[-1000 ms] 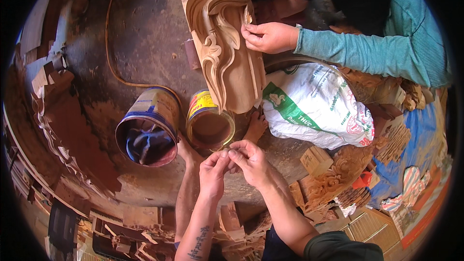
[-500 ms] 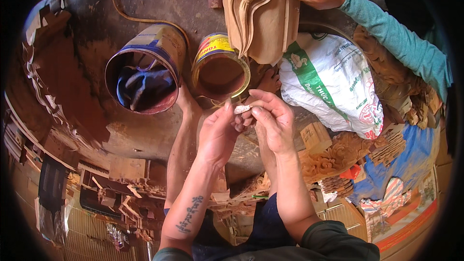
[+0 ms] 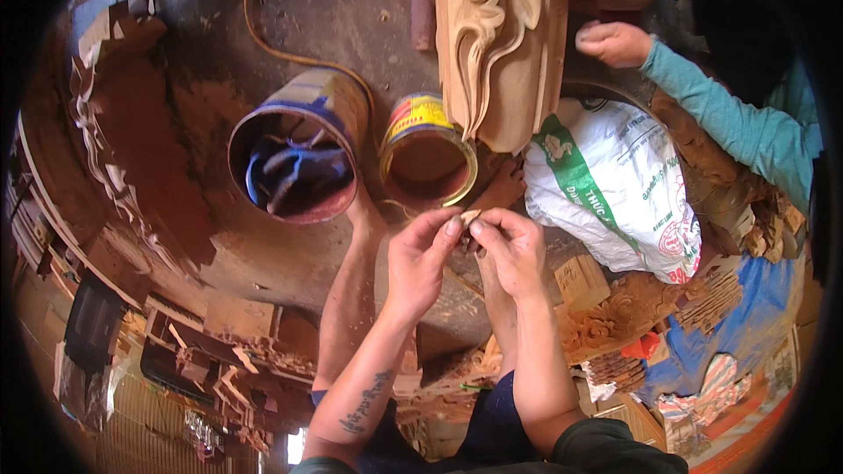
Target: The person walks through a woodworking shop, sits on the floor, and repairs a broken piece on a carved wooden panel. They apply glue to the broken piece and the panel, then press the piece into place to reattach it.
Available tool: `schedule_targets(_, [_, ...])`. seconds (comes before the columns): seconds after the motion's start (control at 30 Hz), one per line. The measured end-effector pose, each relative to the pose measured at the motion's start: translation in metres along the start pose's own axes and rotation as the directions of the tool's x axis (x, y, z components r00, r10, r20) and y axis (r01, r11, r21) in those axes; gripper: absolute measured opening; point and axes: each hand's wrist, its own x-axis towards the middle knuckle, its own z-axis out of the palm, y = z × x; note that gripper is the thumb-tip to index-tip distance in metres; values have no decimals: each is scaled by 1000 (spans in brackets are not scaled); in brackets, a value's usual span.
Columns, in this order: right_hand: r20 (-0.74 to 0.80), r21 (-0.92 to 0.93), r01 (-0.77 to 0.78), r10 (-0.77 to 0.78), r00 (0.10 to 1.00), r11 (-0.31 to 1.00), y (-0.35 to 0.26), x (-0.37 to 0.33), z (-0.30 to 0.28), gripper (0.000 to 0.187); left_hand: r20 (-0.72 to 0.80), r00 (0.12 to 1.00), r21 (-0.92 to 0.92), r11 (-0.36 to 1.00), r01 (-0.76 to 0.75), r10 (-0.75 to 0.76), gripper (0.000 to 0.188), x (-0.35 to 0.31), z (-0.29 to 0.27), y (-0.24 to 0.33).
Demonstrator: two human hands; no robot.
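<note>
Between my two hands is a small pale tan piece, pinched at the fingertips; its kind is too small to tell. My left hand closes on one side of it with thumb and fingers. Thumb tip almost against the left one, my right hand grips the other side. Just beyond my fingers stands an open tin can with a yellow and red label and reddish-brown inside. A carved wooden piece with scrolling relief rises behind the can, its lower end by the rim.
A bucket with dark cloth inside stands left of the can. To the right lies a white and green sack. A co-worker's hand in a teal sleeve is at upper right. Carved wood pieces surround my legs.
My fingers have drawn closer together around the small piece, which shows less. The co-worker's hand has come away from the carved wood. The whole view has shifted slightly.
</note>
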Motion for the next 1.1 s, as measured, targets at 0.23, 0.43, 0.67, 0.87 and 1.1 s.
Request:
schedule_targets(0.23, [111, 139, -200, 185, 976, 970, 4, 12, -8, 13, 51, 999, 333, 943, -17, 0, 27, 0, -4, 14])
schedule_targets(0.43, [-84, -220, -109, 93, 992, 969, -2, 8, -2, 13, 80, 983, 675, 716, -177, 168, 34, 1, 2, 7])
schedule_targets(0.67, [-254, 86, -91, 110, 961, 992, 6, 10, 9, 15, 16, 996, 193, 978, 83, -88, 31, 9, 2, -6])
schedule_targets(0.87, [-105, 270, -59, 90, 990, 961, 1, 9, 6, 13, 54, 984, -97, 980, 172, -167, 32, 8, -6, -7])
schedule_targets(1.1, [-50, 224, -56, 69, 996, 973, -1, 11, 2, 13, 61, 988, 59, 989, 135, -139, 30, 8, -8, -3])
